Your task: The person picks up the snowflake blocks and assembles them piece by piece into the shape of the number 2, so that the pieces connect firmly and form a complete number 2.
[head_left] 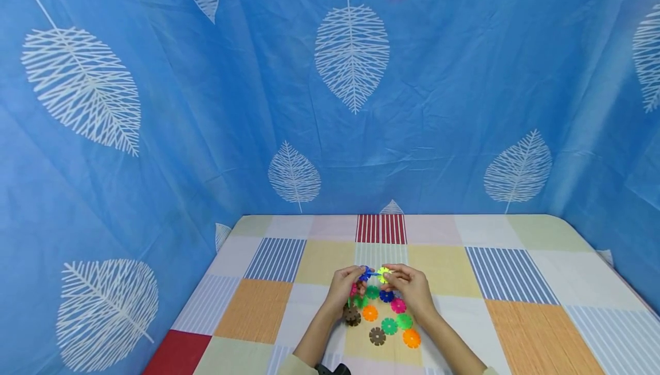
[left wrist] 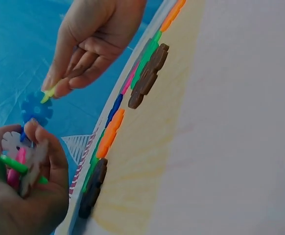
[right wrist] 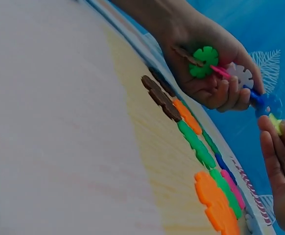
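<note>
My left hand holds a chain of slotted, flower-shaped plastic discs joined edge to edge. In the right wrist view the chain runs from a brown disc through a green disc, a pink disc, a whitish disc and a dark blue disc to a light blue disc. A yellow disc is pinched between the thumb and fingers of my right hand. Its edge meets the light blue disc; how deep the slots engage, I cannot tell. Both hands are raised above the table.
Several loose discs lie flat below the hands, among them an orange disc, a teal green disc, a brown disc and a pink disc. A patchwork cloth covers the table; blue leaf-print curtains surround it.
</note>
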`<state>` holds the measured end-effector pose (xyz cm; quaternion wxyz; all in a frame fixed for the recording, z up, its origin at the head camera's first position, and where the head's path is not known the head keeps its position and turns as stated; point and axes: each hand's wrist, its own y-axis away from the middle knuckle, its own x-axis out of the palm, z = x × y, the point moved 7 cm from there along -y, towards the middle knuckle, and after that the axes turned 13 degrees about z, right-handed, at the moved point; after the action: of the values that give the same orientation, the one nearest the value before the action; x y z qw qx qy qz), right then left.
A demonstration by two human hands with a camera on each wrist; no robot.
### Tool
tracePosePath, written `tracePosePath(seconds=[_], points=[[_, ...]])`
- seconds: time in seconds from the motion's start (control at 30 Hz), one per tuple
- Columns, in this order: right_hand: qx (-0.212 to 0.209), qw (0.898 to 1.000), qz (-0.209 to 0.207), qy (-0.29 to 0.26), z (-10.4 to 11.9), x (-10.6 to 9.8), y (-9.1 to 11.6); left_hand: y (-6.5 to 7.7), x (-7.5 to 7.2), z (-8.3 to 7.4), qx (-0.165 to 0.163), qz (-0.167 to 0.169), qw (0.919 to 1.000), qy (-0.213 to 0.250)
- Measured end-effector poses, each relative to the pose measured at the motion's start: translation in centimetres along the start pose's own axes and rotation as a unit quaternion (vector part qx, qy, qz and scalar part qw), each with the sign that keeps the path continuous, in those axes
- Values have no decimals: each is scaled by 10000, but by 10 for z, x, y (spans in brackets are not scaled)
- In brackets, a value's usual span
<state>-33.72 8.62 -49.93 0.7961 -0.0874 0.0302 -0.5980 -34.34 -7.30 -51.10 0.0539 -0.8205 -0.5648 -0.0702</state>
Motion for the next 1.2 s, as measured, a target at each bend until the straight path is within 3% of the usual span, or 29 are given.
tracePosePath(seconds=[0.13,0.23,0.37,0.47,0.53,0.63,0.7,0.77,0.93,1.0,1.07,1.2], points=[[-183,9986,-31,498,3,-3,-3,-1,-2,1,21,-70,9977,674],[-268,9885,19,1491,6,-6,-3,-3,-6,1,165,-147,9945,1021],[-269,9441,542,3239,8,-7,-2,-5,-10,-1,438,-170,9912,1236],[-266,9104,1072,3986,7,-5,0,-4,-11,-5,778,-19,9871,1401],[-273,8988,1303,4175,6,-5,1,-2,-10,-9,1022,169,9837,1472],[-311,8923,1442,4266,6,-4,2,-1,-9,-10,1048,335,9823,1514],[-309,8944,1431,4227,5,-4,2,-1,-8,-8,836,345,9849,1475],[-293,9048,1340,4031,4,-5,1,-1,-7,-5,535,276,9877,1445],[-441,9531,506,2951,10,-16,-1,-3,-5,0,150,218,9901,1378],[-655,9647,101,2548,14,-21,0,-3,-4,1,55,205,9894,1437],[-890,9695,-144,2278,17,-24,1,-4,-2,3,32,215,9887,1481],[-1215,9713,-208,2036,25,-20,4,-5,3,6,23,275,9872,1572]])
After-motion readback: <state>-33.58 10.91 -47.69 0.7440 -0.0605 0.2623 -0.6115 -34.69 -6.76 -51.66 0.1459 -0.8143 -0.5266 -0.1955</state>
